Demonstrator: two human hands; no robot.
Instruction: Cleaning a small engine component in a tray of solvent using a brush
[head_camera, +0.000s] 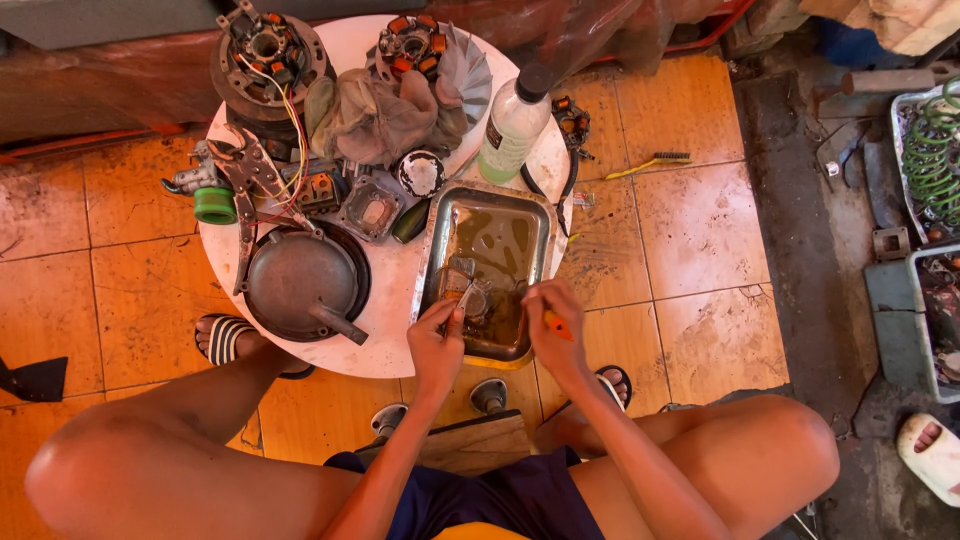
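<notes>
Tabletop (400, 335), round and white, carries nearly everything here and sits low between the seated person's knees, so both hands reach it easily. Largest upon it is a dark domed metal cover (303, 280), with locking pliers (243, 178) lying across its upper edge. Behind stand a wound stator (268, 50), a crumpled rag (375, 118) and a plastic bottle (513, 125) of clear liquid. At the near edge lies a steel tray (520, 235) holding a film of brownish liquid, probably there to catch drips from the piece being worked over it.

The left hand (437, 345) has its fingers pinched shut on a small metal part (468, 297), kept low inside the tray. The right hand (550, 325) is curled closed around an orange-handled tool (556, 325), its working end aimed toward that part.

The tool's tip is hidden behind the fingers, so its kind cannot be told. The small part is too tiny and glare-washed to identify. Bins at the right edge are cut off.
</notes>
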